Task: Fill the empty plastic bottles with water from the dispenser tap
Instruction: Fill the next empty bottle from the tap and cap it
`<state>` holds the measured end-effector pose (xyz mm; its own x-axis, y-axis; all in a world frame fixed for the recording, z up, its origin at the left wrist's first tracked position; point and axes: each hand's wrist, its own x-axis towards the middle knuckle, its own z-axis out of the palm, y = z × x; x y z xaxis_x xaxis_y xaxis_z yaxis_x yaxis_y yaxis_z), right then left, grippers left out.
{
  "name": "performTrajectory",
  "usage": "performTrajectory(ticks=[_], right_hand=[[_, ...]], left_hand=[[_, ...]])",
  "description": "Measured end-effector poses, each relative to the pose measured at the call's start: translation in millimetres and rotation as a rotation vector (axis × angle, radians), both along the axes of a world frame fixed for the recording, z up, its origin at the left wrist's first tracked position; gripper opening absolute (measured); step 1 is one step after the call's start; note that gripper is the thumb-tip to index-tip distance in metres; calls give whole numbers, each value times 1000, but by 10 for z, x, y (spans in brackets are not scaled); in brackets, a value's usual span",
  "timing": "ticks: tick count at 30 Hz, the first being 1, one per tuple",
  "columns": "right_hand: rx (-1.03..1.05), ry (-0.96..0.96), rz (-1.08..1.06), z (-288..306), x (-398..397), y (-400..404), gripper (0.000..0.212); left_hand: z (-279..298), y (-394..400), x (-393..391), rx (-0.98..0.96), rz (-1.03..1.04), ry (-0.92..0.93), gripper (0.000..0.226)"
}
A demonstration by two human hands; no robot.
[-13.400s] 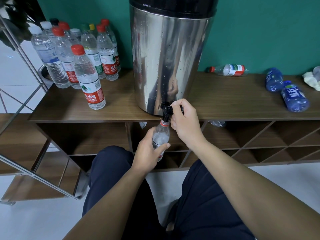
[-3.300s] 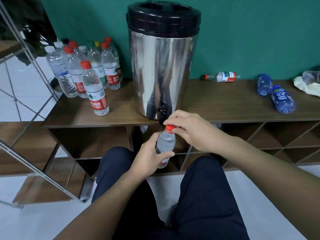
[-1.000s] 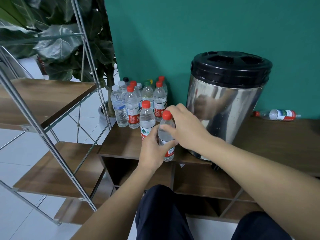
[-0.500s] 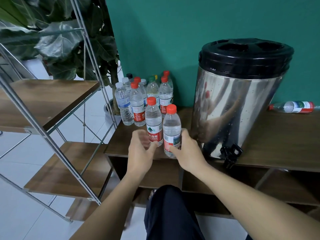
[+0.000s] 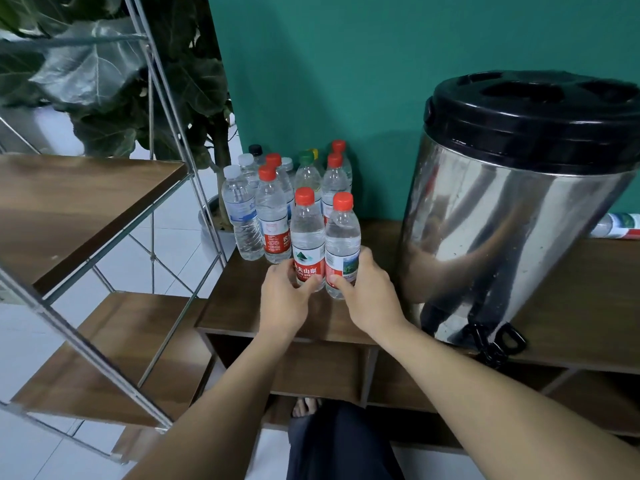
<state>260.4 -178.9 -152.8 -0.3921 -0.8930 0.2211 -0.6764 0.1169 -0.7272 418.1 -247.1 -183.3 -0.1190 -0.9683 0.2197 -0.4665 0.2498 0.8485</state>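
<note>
Bottles, capped, standing in a cluster at the far left of your counter, against the green wall. Two red-capped ones stand nearest you, side by side and touching.

Left hand: fingers curled round the lower part of the left front bottle, thumb on its red label. Grip closed on it.

Right hand: fingers and thumb wrapped round the base of the right front bottle. Grip closed on it. Both bottles look full and appear to rest on the counter.

Dispenser: steel drum with black lid, right of the cluster, well apart from it. Black tap hangs over the counter's near edge.

Empty bottle: lying on its side behind the dispenser at the far right, only partly in view. Judged to be next for filling.

Other items: wire shelf rack and leafy plant on the left.

Hazards:
- Front pair stands tight against the rows behind. Draw your hands back carelessly and a sleeve or knuckle could topple one and knock the rest down.
- Front bottles sit near the counter's edge; a nudge toward you would send them to the floor.
- Whether the caps are tight cannot be told; a loose one would leak if tipped.
</note>
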Motion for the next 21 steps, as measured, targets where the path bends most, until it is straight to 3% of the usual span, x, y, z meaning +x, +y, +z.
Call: performTrajectory(ticks=[4,9,17,21], right_hand=[[-11,29,-39,-35,-20,-260,59],[-17,57,-62,-48,-32,-554,59],[-6,51,-125,-114,-32,-861,44],[48,-76,-111,-118,-52,-843,44]], left_hand=[[-48,-233,-63,22,66,42,46],[-108,-398,-164,22,196,88,34],[-223,-485,-200,-74,84,151,9],[-223,-448,-183,-40,-8,184,14]])
